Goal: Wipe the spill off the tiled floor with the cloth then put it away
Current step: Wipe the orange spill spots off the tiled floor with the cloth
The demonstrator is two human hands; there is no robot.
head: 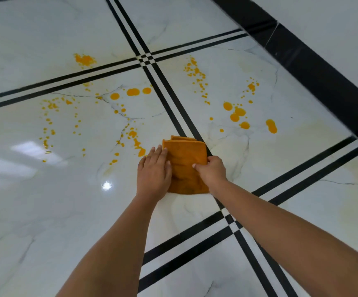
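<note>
A folded orange cloth (186, 159) lies flat on the white marble-look tiled floor (66, 211), across a double black tile line. My left hand (153, 172) presses flat on the cloth's left edge, fingers together. My right hand (212, 170) grips the cloth's right edge with curled fingers. Orange spill drops (133, 92) are scattered over the tiles beyond the cloth, on the left side and also on the right (236, 113). Faint yellowish smears show on the floor near the cloth.
Double black lines (163, 91) cross the floor in a grid. A black skirting band (302, 58) runs along a white wall at the upper right. Ceiling lights reflect off the glossy tiles at the left.
</note>
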